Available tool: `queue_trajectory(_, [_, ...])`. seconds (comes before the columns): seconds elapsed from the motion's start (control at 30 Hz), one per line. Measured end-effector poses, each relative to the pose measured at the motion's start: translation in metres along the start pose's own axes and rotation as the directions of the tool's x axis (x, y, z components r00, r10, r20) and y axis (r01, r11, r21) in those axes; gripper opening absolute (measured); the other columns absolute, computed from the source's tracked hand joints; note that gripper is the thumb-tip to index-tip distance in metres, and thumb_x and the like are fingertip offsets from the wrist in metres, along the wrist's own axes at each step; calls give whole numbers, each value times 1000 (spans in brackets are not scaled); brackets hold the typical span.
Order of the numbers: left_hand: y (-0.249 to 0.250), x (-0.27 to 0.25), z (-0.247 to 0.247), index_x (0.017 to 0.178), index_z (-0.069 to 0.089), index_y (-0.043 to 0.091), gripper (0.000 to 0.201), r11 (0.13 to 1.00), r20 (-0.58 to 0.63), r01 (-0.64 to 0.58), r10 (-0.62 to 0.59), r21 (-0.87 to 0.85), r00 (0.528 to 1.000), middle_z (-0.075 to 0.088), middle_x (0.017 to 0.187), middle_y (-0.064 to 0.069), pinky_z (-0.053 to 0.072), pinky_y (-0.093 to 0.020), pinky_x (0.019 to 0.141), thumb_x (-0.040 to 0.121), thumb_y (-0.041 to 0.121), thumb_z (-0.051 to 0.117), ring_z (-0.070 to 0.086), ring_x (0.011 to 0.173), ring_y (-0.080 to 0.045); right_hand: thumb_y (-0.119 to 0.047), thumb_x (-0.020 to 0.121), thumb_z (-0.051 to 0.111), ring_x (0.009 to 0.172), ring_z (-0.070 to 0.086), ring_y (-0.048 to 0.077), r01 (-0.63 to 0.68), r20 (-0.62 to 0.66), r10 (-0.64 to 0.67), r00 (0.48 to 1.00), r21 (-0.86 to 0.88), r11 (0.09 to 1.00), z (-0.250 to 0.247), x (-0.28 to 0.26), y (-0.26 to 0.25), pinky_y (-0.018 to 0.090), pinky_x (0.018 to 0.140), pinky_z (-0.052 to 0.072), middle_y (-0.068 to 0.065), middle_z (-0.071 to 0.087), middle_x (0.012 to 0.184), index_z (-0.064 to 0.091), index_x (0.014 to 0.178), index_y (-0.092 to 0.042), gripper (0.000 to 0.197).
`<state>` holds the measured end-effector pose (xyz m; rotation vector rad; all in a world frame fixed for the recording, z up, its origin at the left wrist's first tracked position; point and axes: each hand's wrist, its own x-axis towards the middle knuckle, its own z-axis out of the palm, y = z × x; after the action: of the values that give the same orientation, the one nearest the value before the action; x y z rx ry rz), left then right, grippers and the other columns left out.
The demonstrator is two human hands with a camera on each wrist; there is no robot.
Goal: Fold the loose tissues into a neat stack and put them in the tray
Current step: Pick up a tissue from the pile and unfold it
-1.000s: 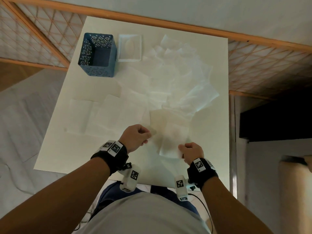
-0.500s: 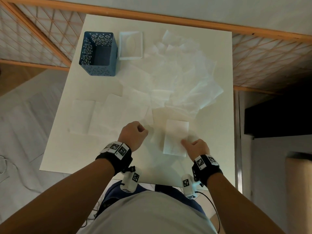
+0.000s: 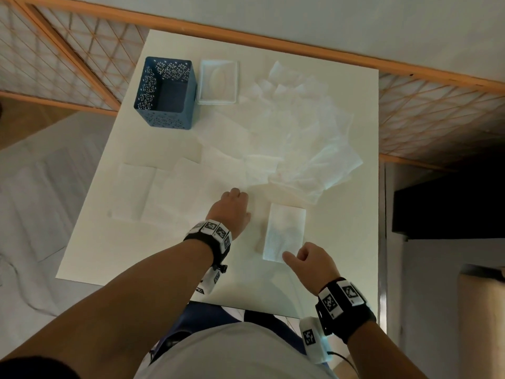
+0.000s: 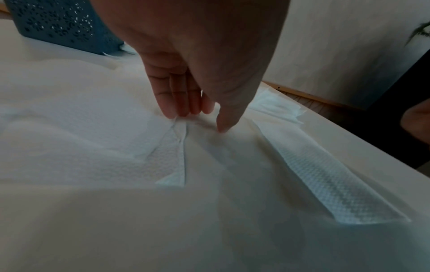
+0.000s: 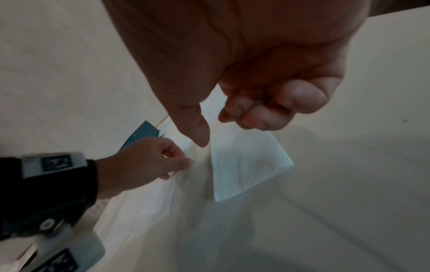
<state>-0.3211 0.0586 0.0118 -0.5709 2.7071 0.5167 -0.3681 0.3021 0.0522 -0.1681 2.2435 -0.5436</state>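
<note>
tabletop (image 3: 131, 242) seen from above, white, strewn with loose tissues (image 3: 300, 138) across the far and right part. folded tissue (image 3: 284, 231) laid flat near the front edge, a narrow rectangle, apart from the loose pile. flat sheets (image 3: 153, 192) spread to the left of it.

left hand (image 3: 232, 212) set down on the sheet edge just left of the folded tissue. in the left wrist view the fingers (image 4: 179, 99) are seen pointing down, tips together with the thumb on a puckered corner of a sheet; a pinch is indicated, the corner held.

right hand (image 3: 311, 261) placed at the near right corner of the folded tissue. in the right wrist view its fingers (image 5: 267, 110) are curled toward the palm, thumb pointed down, nothing gripped; whether the tissue is touched cannot be told.

blue perforated bin (image 3: 166, 91) stood at the far left of the tabletop. clear tray (image 3: 217, 82) seen just right of it; nearby loose tissues lie close to its right side.

wooden lattice screen (image 3: 54, 56) noted behind the tabletop.
</note>
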Motion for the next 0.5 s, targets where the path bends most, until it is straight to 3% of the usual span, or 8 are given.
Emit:
queue_trajectory(0.1, [-3, 5, 1, 112, 56, 9, 14, 1000, 24, 19, -19, 17, 1000, 52, 119, -9, 42, -35, 72, 100, 9, 49, 53, 107, -28, -48, 89, 68, 63, 48, 14, 46, 21, -45, 999, -42, 998, 1, -9, -6, 27, 59, 39, -7, 53, 71, 48, 76, -21, 37])
queue_trajectory(0.17, [-4, 5, -3, 103, 57, 11, 11, 1000, 32, 26, -26, -5, 999, 53, 114, -8, 41, -36, 72, 99, 7, 47, 54, 103, -29, -47, 89, 67, 62, 47, 13, 74, 33, -73, 997, -44, 996, 2, -11, -9, 27, 59, 40, -8, 52, 70, 47, 75, -21, 36])
queue_trajectory(0.27, [-4, 0, -15, 90, 50, 16, 9, 993, -29, 29, -33, -116, 999, 54, 101, -3, 43, -35, 71, 99, 14, 50, 55, 93, -26, -45, 90, 67, 64, 49, 12, 114, 50, -112, 992, -48, 992, 1, -11, -13, 26, 61, 41, -8, 55, 70, 50, 76, -21, 32])
queue_trajectory(0.37, [-5, -12, -35, 94, 57, 19, 5, 954, -103, 43, -76, -297, 992, 58, 95, 3, 48, -34, 71, 97, 23, 56, 58, 87, -21, -43, 91, 67, 66, 53, 12, 159, 52, -157, 986, -39, 986, -2, -11, -26, 26, 62, 43, -7, 59, 73, 55, 80, -20, 27])
queue_trajectory(0.5, [-9, -36, -72, 95, 59, 28, 3, 883, -132, -2, -68, -469, 989, 70, 96, 10, 55, -34, 78, 95, 31, 60, 67, 92, -13, -40, 92, 69, 76, 61, 14, 256, 14, -256, 967, 2, 967, -10, -11, -53, 25, 68, 49, -7, 65, 84, 59, 87, -25, 18])
